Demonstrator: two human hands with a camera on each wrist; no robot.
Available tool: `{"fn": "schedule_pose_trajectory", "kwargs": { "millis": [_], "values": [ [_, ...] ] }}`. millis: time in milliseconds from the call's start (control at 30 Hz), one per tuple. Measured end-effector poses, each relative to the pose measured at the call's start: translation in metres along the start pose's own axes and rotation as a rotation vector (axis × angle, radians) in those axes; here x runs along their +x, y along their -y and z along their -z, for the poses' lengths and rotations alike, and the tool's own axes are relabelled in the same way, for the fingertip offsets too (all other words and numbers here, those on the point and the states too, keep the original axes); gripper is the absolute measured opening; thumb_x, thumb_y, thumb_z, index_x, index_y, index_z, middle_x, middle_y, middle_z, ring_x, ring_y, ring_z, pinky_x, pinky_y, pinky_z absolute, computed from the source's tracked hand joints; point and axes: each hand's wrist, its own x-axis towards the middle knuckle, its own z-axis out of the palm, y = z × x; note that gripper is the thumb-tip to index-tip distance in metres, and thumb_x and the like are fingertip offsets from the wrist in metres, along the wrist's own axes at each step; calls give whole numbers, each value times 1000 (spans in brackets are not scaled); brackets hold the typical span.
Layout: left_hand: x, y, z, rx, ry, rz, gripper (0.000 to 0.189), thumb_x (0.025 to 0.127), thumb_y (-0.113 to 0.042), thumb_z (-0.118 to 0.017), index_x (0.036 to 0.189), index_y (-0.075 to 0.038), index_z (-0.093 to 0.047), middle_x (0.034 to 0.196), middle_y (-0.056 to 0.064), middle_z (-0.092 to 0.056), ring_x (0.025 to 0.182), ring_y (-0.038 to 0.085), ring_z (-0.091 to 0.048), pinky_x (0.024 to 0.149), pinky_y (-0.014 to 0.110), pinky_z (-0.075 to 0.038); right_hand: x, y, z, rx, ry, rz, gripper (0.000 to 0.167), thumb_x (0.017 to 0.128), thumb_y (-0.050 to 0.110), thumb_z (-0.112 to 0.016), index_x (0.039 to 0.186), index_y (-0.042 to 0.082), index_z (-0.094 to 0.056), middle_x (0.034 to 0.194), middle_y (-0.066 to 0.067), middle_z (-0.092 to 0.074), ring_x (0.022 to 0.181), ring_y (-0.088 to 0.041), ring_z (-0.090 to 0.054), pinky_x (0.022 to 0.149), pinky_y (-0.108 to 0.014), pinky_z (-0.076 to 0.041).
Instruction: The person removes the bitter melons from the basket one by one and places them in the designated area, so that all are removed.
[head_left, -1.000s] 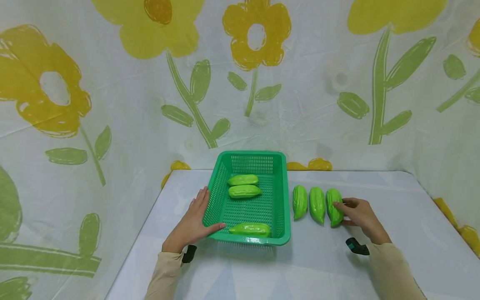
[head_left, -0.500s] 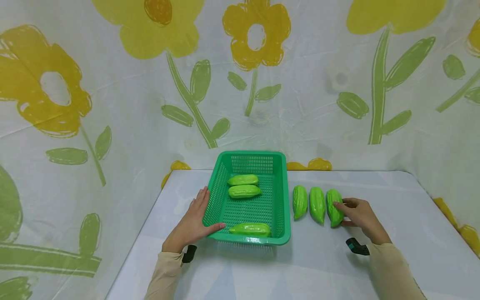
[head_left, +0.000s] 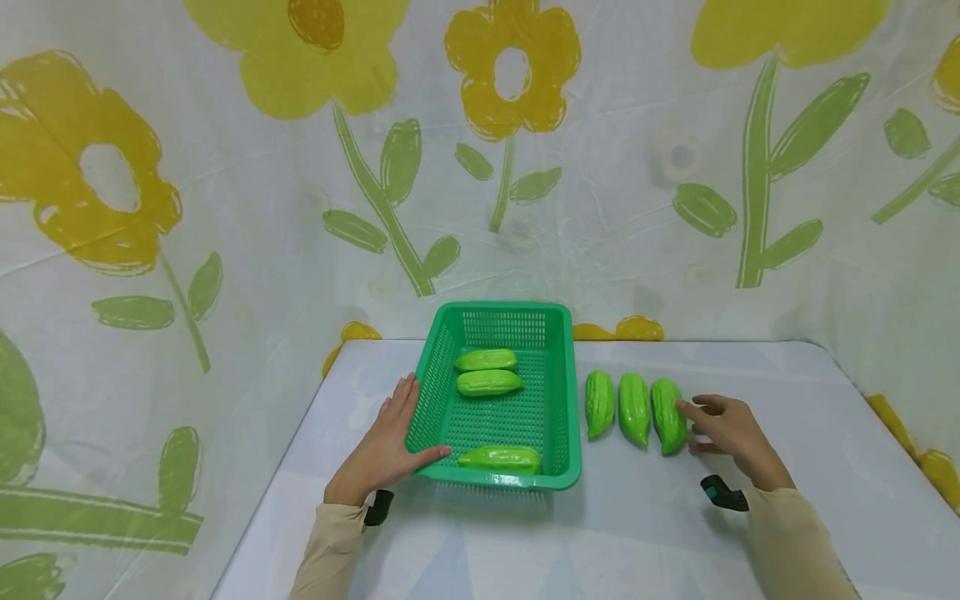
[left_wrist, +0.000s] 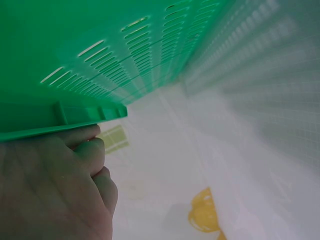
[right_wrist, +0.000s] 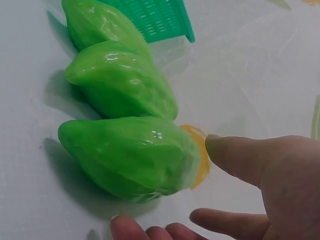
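In the head view, my left hand (head_left: 382, 446) rests against the left side of a green plastic basket (head_left: 573, 400), fingers extended along its outer wall and thumb over the near-left rim. The left wrist view shows these fingers (left_wrist: 90, 155) just under the basket's rim. Inside the basket lie three bitter melons, two at the far side and one bitter melon (head_left: 500, 459) near the front wall. Three more stand in a row on the table; my right hand (head_left: 731, 433) is beside the rightmost bitter melon (head_left: 668, 417). In the right wrist view, its spread fingers hold nothing, a small gap from that bitter melon (right_wrist: 132, 157).
The middle bitter melon (head_left: 634, 410) and the left bitter melon (head_left: 600, 405) of the row lie close together, right of the basket. The white table (head_left: 630, 533) ends at a flower-printed curtain (head_left: 600, 250) behind and at both sides.
My right hand has drawn back slightly to the right, letting go of the rightmost bitter melon, which stays on the table. My left hand and the basket have not moved.
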Motion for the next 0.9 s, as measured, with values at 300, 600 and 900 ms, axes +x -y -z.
{"fn": "schedule_pose_trajectory", "kwargs": {
  "millis": [300,600,900],
  "values": [
    [-1,0,1,-8,5,6,120,87,-65,-69,166,-4,-4,177,11,0,165,33,-3,133,59,-11,-3,7,5,-43,-17,13,88,105,54,-50,154,-16,-29,149,-42,-37,122,-51,-59,82,-39,-66],
    [0,-1,1,2,5,-3,119,87,-65,-70,166,-3,-6,177,12,-2,164,33,-3,133,58,-12,-8,17,12,-119,-68,73,86,106,57,-45,153,-14,-34,149,-41,-39,120,-49,-61,87,-42,-65],
    [-1,1,0,5,4,-6,118,87,-65,-69,166,-4,-6,177,10,0,164,33,-4,133,58,-12,-15,47,11,-147,-137,164,83,105,59,-45,154,-7,-39,149,-36,-46,130,-51,-54,95,-51,-62]
  ]
}}
